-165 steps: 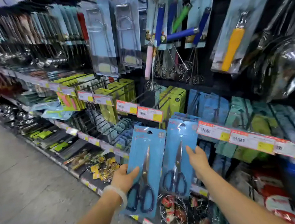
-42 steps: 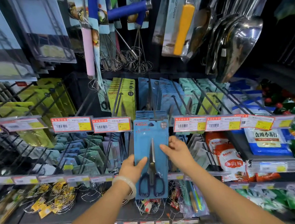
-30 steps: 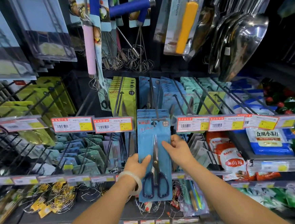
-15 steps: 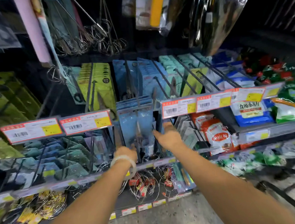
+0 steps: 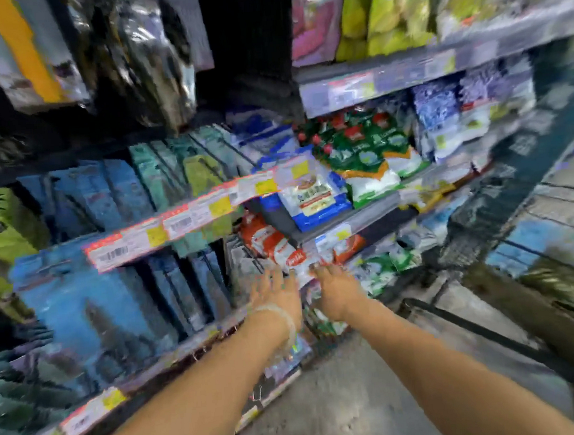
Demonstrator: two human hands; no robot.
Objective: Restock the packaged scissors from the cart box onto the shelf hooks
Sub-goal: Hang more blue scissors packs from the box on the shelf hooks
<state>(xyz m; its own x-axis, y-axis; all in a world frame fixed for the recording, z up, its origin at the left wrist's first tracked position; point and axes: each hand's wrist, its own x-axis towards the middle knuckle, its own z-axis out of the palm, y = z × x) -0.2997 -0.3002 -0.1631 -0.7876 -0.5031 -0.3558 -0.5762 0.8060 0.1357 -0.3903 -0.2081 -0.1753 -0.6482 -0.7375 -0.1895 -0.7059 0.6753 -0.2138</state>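
Head view, heavily blurred. Left hand (image 5: 277, 292) and right hand (image 5: 337, 290) both empty, fingers loosely spread, just right of the blue scissors packs (image 5: 90, 311) hanging below the price-tag rail (image 5: 176, 222). Bracelet (image 5: 279, 315) on left wrist.

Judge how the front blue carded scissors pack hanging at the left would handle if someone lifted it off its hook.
The blue carded scissors pack is a broad flat sheet, so it would probably feel fairly stiff but flex at the corners. It likely weighs more toward the bottom, where the dark scissors shape sits. Hanging in front of similar packs, it may swing and drag its neighbours. Blur hides its finish.
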